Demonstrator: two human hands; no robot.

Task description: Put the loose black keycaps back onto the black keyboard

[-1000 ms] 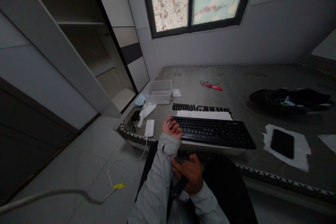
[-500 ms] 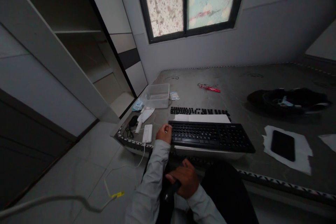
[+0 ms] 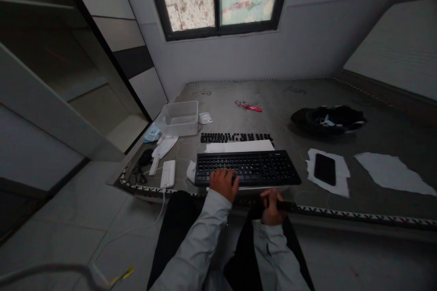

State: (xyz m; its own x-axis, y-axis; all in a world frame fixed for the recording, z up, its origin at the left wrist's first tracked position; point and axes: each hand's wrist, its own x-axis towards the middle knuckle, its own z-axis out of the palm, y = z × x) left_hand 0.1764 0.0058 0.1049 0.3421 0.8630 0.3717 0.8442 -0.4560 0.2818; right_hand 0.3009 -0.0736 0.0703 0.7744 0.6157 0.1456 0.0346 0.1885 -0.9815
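Keyboard (image 3: 252,168) lies along the mattress's (image 3: 290,93) near edge. Left hand (image 3: 223,183), curled with its contents unclear, rests on it. Right hand (image 3: 271,207) nearby clasps a dark tool (image 3: 289,206).

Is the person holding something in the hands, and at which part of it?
The right hand grips a dark slim object by one end; the rest points right. The left hand lies on the keyboard; any hold there cannot be told.

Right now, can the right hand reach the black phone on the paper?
Probably yes: only bare table lies between the right hand and the phone. But that hand holds a dark tool.
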